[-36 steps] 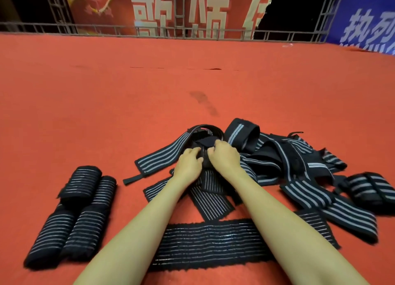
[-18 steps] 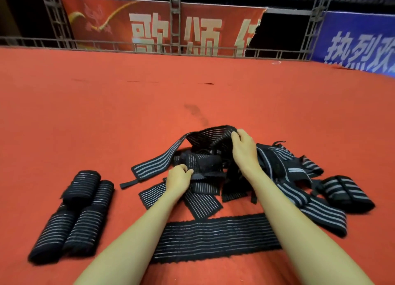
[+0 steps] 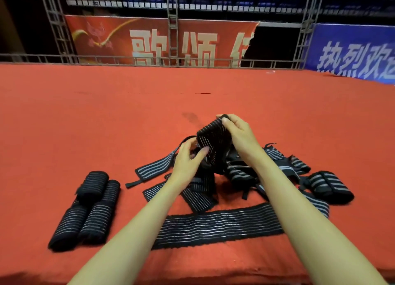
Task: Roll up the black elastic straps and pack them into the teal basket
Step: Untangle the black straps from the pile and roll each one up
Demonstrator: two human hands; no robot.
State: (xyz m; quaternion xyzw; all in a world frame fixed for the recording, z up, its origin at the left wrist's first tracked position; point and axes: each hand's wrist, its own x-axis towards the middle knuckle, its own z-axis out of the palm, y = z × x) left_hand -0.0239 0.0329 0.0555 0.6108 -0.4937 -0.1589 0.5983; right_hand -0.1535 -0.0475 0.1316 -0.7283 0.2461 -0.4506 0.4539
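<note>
You're holding strap (image 3: 211, 139) above loose pile (image 3: 245, 173), frame centre: right hand (image 3: 239, 135) pinching top end, left hand (image 3: 188, 158) gripping lower part. Likely starting roll; next needing tight, even turns. Teal basket not showing.

Carpet (image 3: 64, 124): under everything, running out to the far railing (image 3: 128, 59).
Rolled straps (image 3: 85, 210): near left on the carpet, clustered and touching, well apart from the pile.
Flat strap (image 3: 215, 227): nearest, laid left to right.
Tangled pile (image 3: 239, 173): centre, just behind the flat strap.
Lifted strap (image 3: 213, 139): above the pile's far side, with the right hand (image 3: 239, 133) at its top and the left hand (image 3: 188, 158) at its lower left.
Single roll (image 3: 329, 186): right end of the pile.
Banners (image 3: 160, 43): behind the railing.
</note>
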